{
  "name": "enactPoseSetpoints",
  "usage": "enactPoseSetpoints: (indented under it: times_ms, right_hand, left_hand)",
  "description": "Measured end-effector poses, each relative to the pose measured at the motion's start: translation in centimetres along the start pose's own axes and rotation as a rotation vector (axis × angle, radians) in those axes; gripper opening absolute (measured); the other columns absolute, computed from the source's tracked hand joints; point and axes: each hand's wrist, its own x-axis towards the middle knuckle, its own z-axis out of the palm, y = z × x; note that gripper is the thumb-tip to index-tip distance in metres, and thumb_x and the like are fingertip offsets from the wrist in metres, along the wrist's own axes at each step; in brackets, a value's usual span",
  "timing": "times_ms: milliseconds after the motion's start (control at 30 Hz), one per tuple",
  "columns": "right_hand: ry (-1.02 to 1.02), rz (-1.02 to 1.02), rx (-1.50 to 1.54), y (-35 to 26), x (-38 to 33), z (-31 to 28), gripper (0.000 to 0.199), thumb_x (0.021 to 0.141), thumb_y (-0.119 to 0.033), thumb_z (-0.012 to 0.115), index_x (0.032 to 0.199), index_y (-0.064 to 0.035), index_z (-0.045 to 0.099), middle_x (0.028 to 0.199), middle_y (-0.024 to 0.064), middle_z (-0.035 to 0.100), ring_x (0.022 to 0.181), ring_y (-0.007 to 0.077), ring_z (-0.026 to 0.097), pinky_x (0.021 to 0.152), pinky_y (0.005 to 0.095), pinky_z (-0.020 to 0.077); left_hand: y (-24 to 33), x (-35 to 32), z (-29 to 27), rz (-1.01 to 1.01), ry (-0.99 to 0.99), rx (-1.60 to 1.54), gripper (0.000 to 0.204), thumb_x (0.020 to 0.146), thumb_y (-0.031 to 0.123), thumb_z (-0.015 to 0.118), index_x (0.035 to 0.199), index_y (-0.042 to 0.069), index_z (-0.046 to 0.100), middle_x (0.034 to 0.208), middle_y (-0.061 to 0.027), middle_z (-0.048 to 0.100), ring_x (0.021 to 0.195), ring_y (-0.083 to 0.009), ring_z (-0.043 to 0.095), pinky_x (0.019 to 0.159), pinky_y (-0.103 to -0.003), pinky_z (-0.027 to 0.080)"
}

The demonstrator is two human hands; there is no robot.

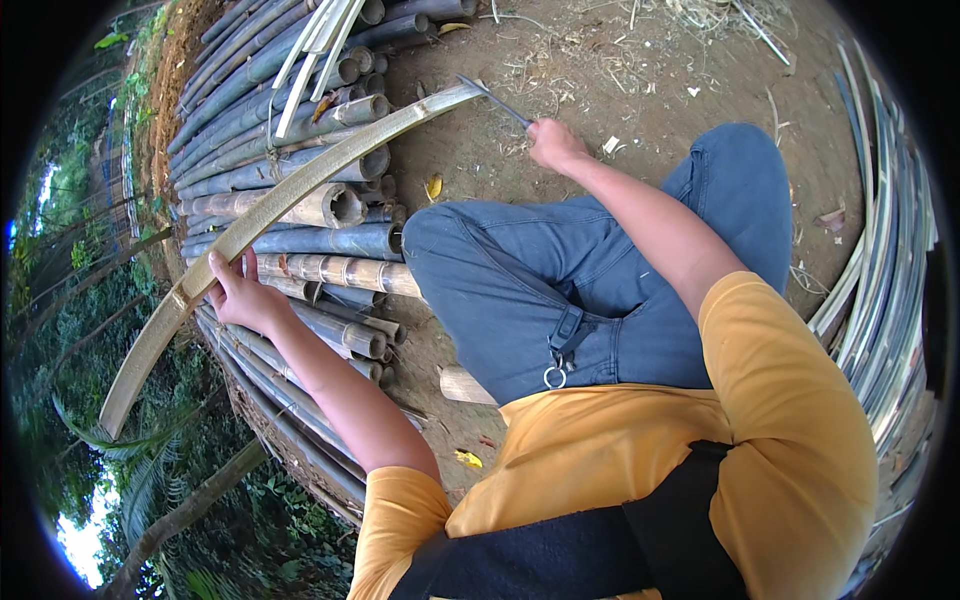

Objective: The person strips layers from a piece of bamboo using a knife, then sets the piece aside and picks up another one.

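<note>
A long split bamboo strip (pixel 300 180), pale on its visible face, runs slantwise across the left half of the head view. My left hand (pixel 243 293) grips it near a node, with the thumb on the face and the fingers behind. At the strip's far end, the dark blade of a knife (pixel 493 101) meets the bamboo. My right hand (pixel 556 145) is closed around the knife's handle, which is mostly hidden in the fist. Both arms are stretched out, the right one passing over my bent legs.
Stacked bamboo poles (pixel 290 205) lie beneath the strip, with several pale slats (pixel 322 40) on top. A bundle of long split strips (pixel 880 270) lies at the right. Shavings (pixel 680 40) litter the dirt ground at the far side. Greenery (pixel 90 330) borders the left.
</note>
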Motion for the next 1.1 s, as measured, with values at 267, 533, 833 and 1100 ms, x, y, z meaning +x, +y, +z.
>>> enactPoseSetpoints:
  times_ms: [267, 533, 833, 1100]
  right_hand:
    - [-0.050, -0.204, -0.046, -4.4, -3.3, 0.8, 0.023, 0.099, -0.029, 0.055, 0.112, -0.0101, 0.062, 0.104, 0.0152, 0.069, 0.100, 0.0333, 0.068, 0.085, 0.0484, 0.0523]
    - [0.014, -0.096, -0.086, -1.5, -0.4, -1.3, 0.031, 0.100, -0.031, 0.053, 0.117, -0.0071, 0.064, 0.111, 0.0171, 0.069, 0.106, 0.0347, 0.067, 0.088, 0.0481, 0.0520]
    - [0.041, -0.084, -0.007, -1.0, 0.2, -0.9, 0.026, 0.101, -0.031, 0.053, 0.112, -0.0116, 0.065, 0.106, 0.0152, 0.069, 0.102, 0.0325, 0.068, 0.087, 0.0479, 0.0527]
    - [0.012, -0.140, -0.039, -2.8, -1.7, 0.2, 0.026, 0.100, -0.032, 0.053, 0.112, -0.0116, 0.065, 0.107, 0.0149, 0.070, 0.104, 0.0329, 0.067, 0.088, 0.0473, 0.0525]
  left_hand:
    - [-0.7, -0.2, -0.8, -0.022, 0.008, 0.001, 0.035, 0.096, 0.019, 0.066, 0.117, -0.008, 0.059, 0.108, -0.0178, 0.067, 0.091, -0.0236, 0.069, 0.069, -0.031, 0.065]
    - [-0.6, -0.1, -1.4, -0.029, -0.033, -0.004, 0.035, 0.097, 0.019, 0.066, 0.117, -0.008, 0.057, 0.109, -0.0176, 0.066, 0.093, -0.0229, 0.069, 0.071, -0.030, 0.065]
    - [-0.7, 0.3, -1.7, 0.010, -0.131, -0.075, 0.040, 0.097, 0.018, 0.065, 0.124, -0.008, 0.051, 0.111, -0.0201, 0.065, 0.095, -0.0266, 0.070, 0.077, -0.036, 0.065]
    - [-0.4, -0.3, -1.4, 0.000, -0.097, -0.057, 0.036, 0.097, 0.018, 0.065, 0.120, -0.008, 0.055, 0.109, -0.0188, 0.066, 0.095, -0.0265, 0.070, 0.076, -0.034, 0.065]
